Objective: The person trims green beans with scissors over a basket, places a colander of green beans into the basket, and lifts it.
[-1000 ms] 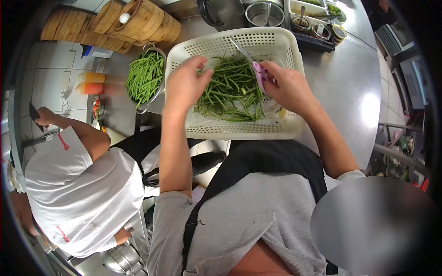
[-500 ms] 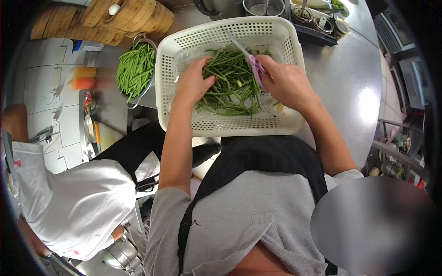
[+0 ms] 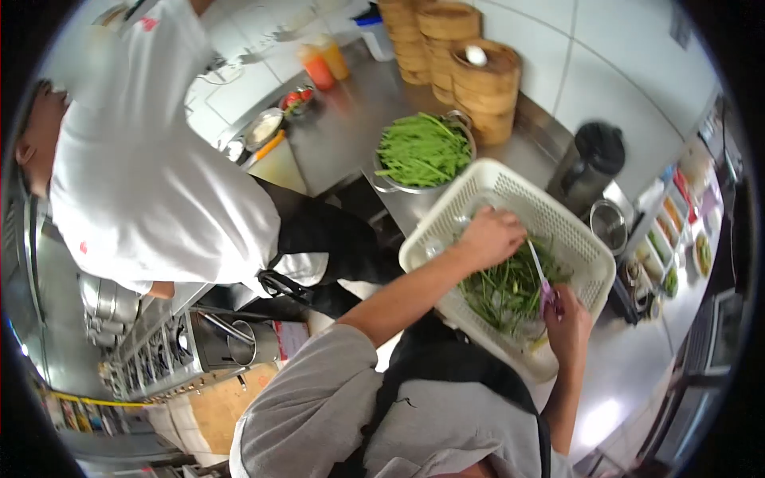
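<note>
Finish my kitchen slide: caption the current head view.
The right hand holds pink-handled scissors, left hand close by, over green beans in a white basket.

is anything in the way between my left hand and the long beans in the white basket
Nothing visible blocks your left hand from the long beans: it is over the white basket, right by them. The scissors in your right hand point up toward its fingertips, beside that path.

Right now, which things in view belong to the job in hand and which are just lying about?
Belong: pink scissors in right hand, green beans, white basket; probably the heaped beans beside it.
Seemingly lying about: bamboo steamers, squeeze bottles, dark jug.
</note>
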`<state>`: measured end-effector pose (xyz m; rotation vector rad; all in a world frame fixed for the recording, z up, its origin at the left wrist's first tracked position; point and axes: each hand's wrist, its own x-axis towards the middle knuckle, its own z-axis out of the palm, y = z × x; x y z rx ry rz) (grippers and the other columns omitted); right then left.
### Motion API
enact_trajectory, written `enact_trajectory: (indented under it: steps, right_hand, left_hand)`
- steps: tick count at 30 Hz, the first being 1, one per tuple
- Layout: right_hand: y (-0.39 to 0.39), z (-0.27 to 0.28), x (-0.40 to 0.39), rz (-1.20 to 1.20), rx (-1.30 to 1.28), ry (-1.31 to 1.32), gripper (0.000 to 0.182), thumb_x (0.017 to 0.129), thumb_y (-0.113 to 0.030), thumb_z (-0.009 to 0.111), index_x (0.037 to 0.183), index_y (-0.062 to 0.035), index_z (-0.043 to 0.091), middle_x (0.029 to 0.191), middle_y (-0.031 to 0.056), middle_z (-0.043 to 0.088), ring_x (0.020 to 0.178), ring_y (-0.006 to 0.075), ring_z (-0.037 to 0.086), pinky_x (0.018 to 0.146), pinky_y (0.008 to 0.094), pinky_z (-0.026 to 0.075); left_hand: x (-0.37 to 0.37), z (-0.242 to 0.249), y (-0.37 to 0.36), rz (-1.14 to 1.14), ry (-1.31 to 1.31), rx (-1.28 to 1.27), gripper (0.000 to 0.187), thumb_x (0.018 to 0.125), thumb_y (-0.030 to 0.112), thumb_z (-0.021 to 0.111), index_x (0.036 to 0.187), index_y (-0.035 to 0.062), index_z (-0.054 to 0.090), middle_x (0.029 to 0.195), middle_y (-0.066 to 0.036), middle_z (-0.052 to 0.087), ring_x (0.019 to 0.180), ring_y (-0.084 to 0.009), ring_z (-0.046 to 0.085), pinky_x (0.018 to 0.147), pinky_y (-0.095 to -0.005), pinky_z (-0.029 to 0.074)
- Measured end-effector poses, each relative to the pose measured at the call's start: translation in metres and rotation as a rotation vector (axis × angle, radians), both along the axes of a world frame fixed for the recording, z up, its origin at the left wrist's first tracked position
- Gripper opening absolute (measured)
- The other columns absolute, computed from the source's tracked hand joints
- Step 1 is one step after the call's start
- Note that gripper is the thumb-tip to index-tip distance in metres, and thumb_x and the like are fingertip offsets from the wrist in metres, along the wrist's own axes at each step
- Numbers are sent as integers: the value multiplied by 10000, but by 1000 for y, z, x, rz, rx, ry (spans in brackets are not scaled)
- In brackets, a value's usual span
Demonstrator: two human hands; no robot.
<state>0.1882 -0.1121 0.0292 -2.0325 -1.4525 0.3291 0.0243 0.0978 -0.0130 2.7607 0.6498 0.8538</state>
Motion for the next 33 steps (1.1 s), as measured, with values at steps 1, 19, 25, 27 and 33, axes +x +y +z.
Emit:
enact_trajectory:
  steps: [1,19,25,27,33]
  right_hand:
    - [0,-5,3,31,45,-15,294,822,-44,686,1111,-91,659,780,147,679,716,336,666,683,422,522]
    - [-1,-40,3,94,215,883,353,898,107,590,1229,-14,562,992,85,711,880,136,677,768,283,545]
    - [3,-29,0,30,92,808,378,904,97,559,1264,-15,575,985,87,714,893,135,674,786,266,530]
    - [1,-45,6,32,122,647,375,896,83,565,1255,-9,618,961,81,718,879,121,678,783,263,535]
    - [-6,-27,1,66,126,718,378,866,-135,742,1217,-11,675,843,39,694,724,71,622,659,260,515]
  left_hand:
    - [-1,3,0,19,-9,34,96,869,230,688,913,154,725,921,-27,660,975,-250,648,859,-444,452]
    - [6,0,-3,-158,67,-183,186,934,257,659,1021,97,694,918,-91,674,894,-323,657,822,-467,506]
    - [-1,30,-9,-88,-163,-319,149,922,172,684,999,48,715,927,-120,698,861,-330,678,750,-426,542]
    - [-7,29,-8,-49,-262,-440,119,909,132,697,982,41,716,907,-118,686,812,-296,675,727,-388,536]
    - [-27,39,-24,-3,-393,-651,108,921,98,718,990,17,739,861,-48,658,756,-167,623,703,-292,496]
